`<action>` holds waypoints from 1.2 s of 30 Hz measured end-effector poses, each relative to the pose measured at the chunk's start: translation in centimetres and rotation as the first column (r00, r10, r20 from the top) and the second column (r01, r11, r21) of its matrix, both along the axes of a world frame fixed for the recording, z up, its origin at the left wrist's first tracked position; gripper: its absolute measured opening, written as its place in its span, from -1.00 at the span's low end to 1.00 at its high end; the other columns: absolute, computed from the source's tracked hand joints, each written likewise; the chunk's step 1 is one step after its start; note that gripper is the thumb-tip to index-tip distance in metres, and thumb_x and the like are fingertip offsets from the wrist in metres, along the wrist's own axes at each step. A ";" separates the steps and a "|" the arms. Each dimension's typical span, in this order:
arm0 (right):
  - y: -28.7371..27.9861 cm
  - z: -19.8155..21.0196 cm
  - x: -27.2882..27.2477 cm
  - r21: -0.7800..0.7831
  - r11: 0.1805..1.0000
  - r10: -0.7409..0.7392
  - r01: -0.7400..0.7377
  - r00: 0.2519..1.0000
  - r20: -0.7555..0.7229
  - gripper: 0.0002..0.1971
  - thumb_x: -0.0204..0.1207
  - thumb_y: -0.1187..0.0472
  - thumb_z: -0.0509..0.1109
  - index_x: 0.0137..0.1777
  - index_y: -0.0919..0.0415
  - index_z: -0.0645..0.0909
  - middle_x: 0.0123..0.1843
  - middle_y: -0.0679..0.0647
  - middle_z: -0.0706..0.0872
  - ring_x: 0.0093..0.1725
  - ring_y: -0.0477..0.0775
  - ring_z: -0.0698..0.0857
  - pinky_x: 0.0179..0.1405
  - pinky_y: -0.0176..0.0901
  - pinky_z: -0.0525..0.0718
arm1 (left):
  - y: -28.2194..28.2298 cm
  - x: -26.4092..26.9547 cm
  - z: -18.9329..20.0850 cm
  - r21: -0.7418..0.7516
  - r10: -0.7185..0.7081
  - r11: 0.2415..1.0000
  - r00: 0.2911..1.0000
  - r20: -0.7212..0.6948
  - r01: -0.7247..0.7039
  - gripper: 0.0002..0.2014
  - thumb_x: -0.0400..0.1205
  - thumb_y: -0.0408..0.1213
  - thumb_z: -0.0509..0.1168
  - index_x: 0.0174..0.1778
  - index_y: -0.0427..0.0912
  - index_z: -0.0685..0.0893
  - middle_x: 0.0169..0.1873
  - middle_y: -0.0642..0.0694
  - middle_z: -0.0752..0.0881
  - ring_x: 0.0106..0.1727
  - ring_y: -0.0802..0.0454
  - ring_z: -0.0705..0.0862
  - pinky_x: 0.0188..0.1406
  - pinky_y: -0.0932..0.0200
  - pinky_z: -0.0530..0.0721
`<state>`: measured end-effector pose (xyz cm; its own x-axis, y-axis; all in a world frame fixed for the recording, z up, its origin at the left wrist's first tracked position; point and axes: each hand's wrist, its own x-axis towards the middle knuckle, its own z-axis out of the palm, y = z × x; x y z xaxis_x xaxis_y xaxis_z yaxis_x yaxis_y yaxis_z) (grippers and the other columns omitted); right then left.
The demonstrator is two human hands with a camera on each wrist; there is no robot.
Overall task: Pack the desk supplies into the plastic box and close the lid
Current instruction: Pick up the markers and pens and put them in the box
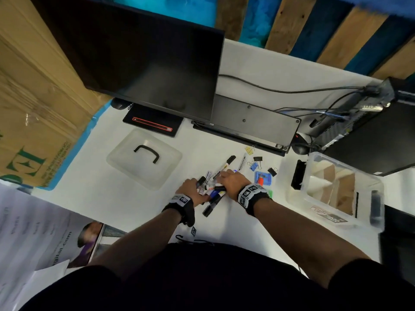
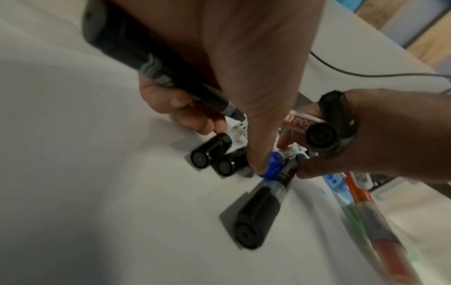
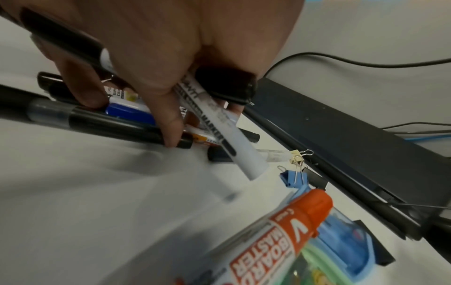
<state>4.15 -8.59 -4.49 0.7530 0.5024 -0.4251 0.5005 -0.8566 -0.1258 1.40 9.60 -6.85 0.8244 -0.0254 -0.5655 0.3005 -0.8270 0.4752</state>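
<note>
Several markers (image 1: 212, 190) lie in a loose heap mid-desk. My left hand (image 1: 190, 187) curls round a black marker (image 2: 146, 63) and its thumb presses on a blue cap (image 2: 274, 164). From the right side of the heap my right hand (image 1: 231, 179) grips a white marker (image 3: 219, 119) along with other pens. One black-capped marker (image 2: 256, 212) lies loose just in front of the hands. The clear plastic box (image 1: 348, 168) stands open at the right, holding cardboard dividers. Its lid (image 1: 161, 173), with a black handle, lies to the left.
Binder clips (image 1: 253, 164) and a blue case (image 1: 262, 177) lie beyond my right hand, and an orange-capped board marker (image 3: 280, 231) sits under that wrist. A monitor (image 1: 143, 63), keyboard (image 1: 253, 122) and cables fill the back of the desk.
</note>
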 end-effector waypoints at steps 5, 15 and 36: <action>0.1 -0.2 -0.8 -0.005 1.000 -0.029 0.029 0.998 -0.049 -0.64 0.62 0.29 0.25 0.42 0.21 0.53 0.45 0.18 0.52 0.42 0.24 0.49 0.31 0.05 0.49 | 0.8 1.4 -0.1 0.157 -0.204 0.967 0.979 0.000 0.201 -0.39 0.33 0.01 0.53 0.25 -0.12 0.51 0.21 -0.13 0.56 0.24 -0.16 0.62 0.14 0.00 0.61; 0.5 -1.0 -3.0 0.035 0.997 -0.063 0.069 0.988 -0.139 -0.59 0.53 0.28 0.34 0.40 0.24 0.52 0.39 0.19 0.52 0.37 0.27 0.53 0.19 0.08 0.59 | 5.0 3.9 1.4 0.225 -0.362 0.913 0.930 0.064 0.340 -0.64 0.48 -0.43 0.29 0.19 -0.13 0.52 0.21 -0.18 0.44 0.10 -0.24 0.63 -0.07 -0.04 0.60; -2.6 -1.8 -6.3 0.170 0.815 -0.462 0.554 0.798 -0.388 -0.34 0.27 0.18 0.63 0.31 0.16 0.37 0.16 0.23 0.70 0.12 0.28 0.70 -0.01 -0.04 0.61 | 1.7 3.7 1.9 0.237 0.272 0.942 0.955 -0.119 -0.239 -0.59 0.51 0.01 0.29 0.09 -0.26 0.66 0.13 -0.24 0.73 0.02 -0.21 0.66 -0.11 0.08 0.54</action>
<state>-2.11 -11.23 -6.33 0.7784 0.2105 -0.5915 -0.1055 -0.8848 -0.4538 5.07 11.33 -4.91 0.6934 0.3121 -0.6494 0.5682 -0.7911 0.2265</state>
